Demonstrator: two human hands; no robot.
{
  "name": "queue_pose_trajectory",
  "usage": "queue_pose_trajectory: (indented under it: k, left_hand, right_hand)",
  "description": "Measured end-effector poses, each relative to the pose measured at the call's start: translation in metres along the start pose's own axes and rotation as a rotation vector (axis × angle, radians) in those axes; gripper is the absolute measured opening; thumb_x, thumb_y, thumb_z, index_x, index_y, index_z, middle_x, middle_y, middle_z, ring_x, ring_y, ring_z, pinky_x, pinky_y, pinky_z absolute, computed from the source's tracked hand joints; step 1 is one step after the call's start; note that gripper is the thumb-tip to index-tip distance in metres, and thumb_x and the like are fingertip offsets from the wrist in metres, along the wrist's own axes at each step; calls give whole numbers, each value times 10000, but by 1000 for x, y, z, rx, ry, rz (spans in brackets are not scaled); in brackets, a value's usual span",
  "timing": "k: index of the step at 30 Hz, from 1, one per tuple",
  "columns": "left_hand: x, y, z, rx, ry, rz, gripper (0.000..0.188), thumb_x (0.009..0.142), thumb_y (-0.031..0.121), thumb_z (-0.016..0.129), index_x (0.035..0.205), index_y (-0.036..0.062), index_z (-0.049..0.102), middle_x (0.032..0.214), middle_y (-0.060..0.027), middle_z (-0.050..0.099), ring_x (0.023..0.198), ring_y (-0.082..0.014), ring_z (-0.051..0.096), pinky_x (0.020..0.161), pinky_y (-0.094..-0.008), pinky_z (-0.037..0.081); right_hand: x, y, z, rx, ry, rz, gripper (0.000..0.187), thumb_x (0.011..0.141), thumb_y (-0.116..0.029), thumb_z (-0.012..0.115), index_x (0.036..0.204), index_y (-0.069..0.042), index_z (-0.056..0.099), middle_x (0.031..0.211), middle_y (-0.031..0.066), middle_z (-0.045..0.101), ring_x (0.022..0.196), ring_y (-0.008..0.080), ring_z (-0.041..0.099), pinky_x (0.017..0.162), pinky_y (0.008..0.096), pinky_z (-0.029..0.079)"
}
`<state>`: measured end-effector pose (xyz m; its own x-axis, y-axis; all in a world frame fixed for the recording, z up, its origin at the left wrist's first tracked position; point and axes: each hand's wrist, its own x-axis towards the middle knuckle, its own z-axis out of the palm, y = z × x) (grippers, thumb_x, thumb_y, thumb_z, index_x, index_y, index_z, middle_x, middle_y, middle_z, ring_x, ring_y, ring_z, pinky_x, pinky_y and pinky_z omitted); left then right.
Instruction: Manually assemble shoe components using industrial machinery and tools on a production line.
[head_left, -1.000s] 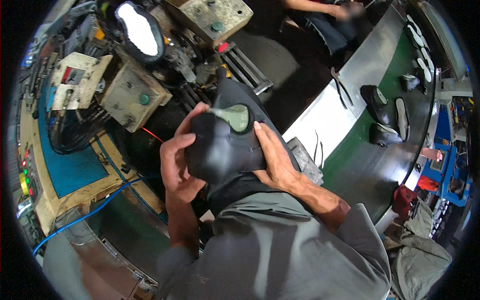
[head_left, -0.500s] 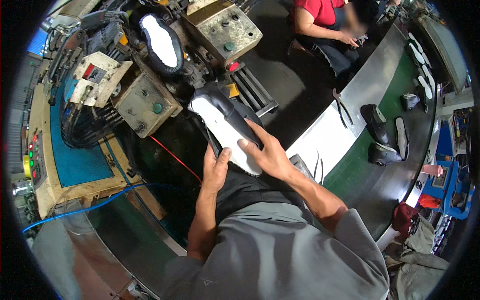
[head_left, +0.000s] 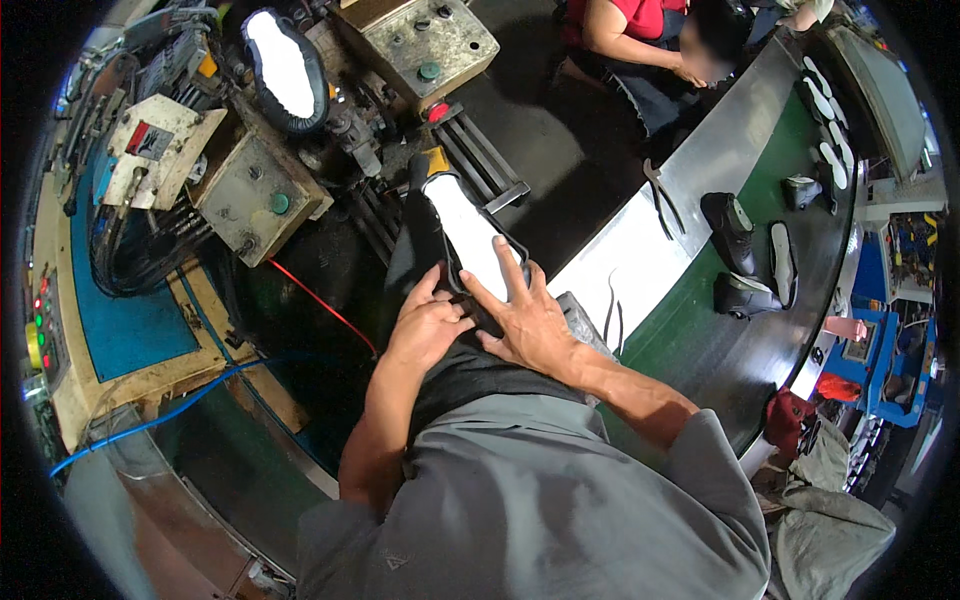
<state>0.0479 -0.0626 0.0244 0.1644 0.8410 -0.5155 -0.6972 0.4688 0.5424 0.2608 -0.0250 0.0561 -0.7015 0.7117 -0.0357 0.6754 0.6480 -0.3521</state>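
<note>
A black shoe upper (head_left: 467,228) with a white sole board lies sole-up over my lap, its narrower end pointing away from me. My right hand (head_left: 532,322) grips it from the right near the close end, with fingers spread across the white board and the thumb low at the rim. At the left side of that same end, my left hand (head_left: 425,328) has its fingers curled against the black edge. The underside of the shoe upper is hidden. Another white-soled black shoe upper (head_left: 285,68) sits mounted on the machine ahead to the left.
The machine's control boxes (head_left: 262,200) stand to the left and ahead. To the right runs a green conveyor (head_left: 665,335) with a metal ledge (head_left: 612,240) bearing pincers (head_left: 662,195). Several black shoes (head_left: 735,230) rest on it. A seated person in red (head_left: 625,30) works beyond.
The shoe upper has swung more upright and sits slightly lower. My right hand has spread its fingers onto the white board, while my left has moved down to the near rim.
</note>
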Motion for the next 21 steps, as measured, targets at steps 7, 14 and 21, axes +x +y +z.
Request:
queue_pose_trajectory:
  k: [7, 14, 21]
  left_hand:
    - [95, 69, -8, 950, 287, 604, 571, 1033, 129, 706, 1565, 1, 543, 1525, -218, 635, 1361, -321, 632, 1113, -401, 505]
    - [117, 70, -15, 1245, 331, 860, 275, 1017, 9, 633, 1256, -19, 766, 1163, -205, 729, 1087, -365, 711, 972, -399, 553]
    - [95, 56, -16, 1106, 531, 878, 273, 1014, -26, 614, 1241, -34, 766, 1119, -191, 721, 1012, -331, 715, 889, -383, 558]
  right_hand:
    - [-11, 11, 22, 121, 134, -46, 817, 816, -332, 888, 1573, -321, 582, 1718, 390, 157, 1332, 586, 494, 1126, 616, 495]
    - [-17, 11, 29, 146, 144, -37, 801, 838, -315, 886, 1575, -355, 574, 1729, 369, 164, 1310, 583, 497, 1096, 618, 510]
    - [-12, 14, 20, 180, 144, -131, 679, 802, -272, 872, 1456, -327, 696, 1732, 323, 209, 1266, 563, 525, 1063, 608, 541]
